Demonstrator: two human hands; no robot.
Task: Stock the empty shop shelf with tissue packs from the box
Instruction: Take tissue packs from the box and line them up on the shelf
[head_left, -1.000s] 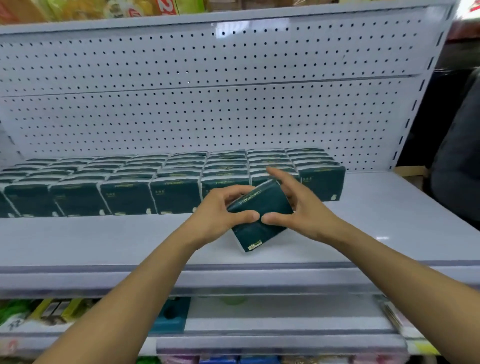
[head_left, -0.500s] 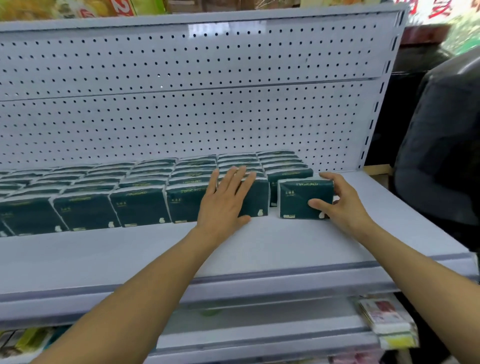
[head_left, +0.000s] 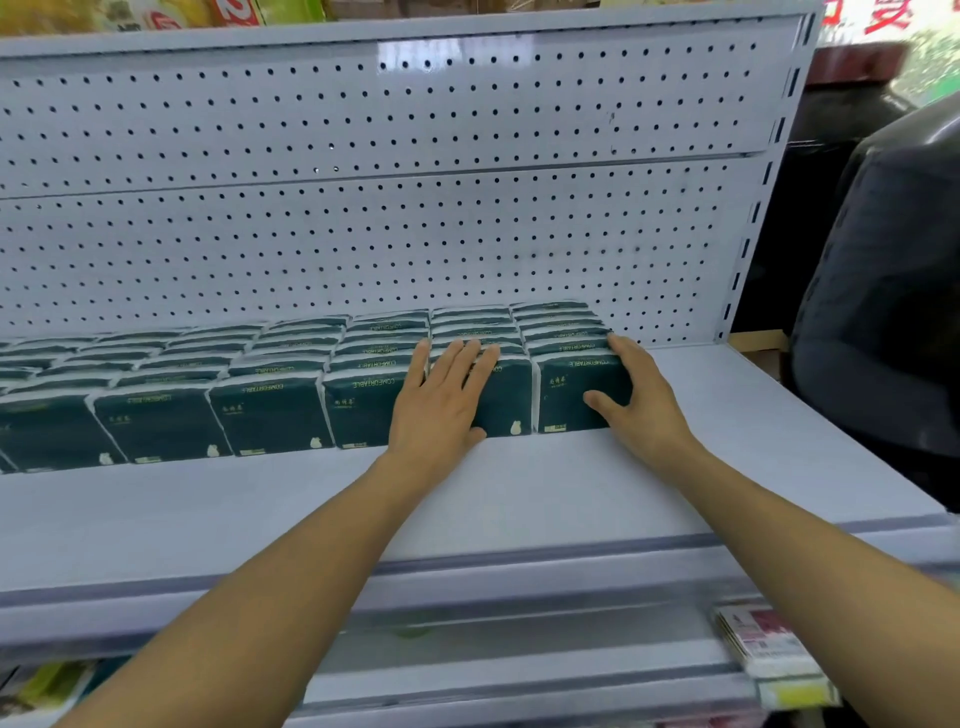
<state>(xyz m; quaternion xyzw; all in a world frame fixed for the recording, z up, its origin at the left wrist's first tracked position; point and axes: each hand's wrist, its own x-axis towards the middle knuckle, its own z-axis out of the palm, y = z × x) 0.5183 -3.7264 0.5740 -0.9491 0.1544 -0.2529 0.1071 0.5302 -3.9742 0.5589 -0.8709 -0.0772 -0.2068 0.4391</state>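
Pressing flat, the left hand (head_left: 441, 400) steadies the front row; the right hand (head_left: 631, 395) wraps its grip round the end tissue pack (head_left: 571, 397) on the shelf (head_left: 519, 493). Pack prob. light, soft, slick film, so hold by short sides w/ thumb in front.

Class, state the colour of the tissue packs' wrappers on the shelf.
Dark green tissue packs with white ends and pale lettering; head view.

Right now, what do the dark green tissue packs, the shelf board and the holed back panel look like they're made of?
Tissue packs: likely soft plastic film, slightly glossy, with printed lettering and pale crimped side seams. Shelf board: probably painted sheet metal, smooth pale grey with a soft sheen; the frame cannot confirm it. Back panel: the same pale finish, punched with regular round holes, so apparently perforated metal.
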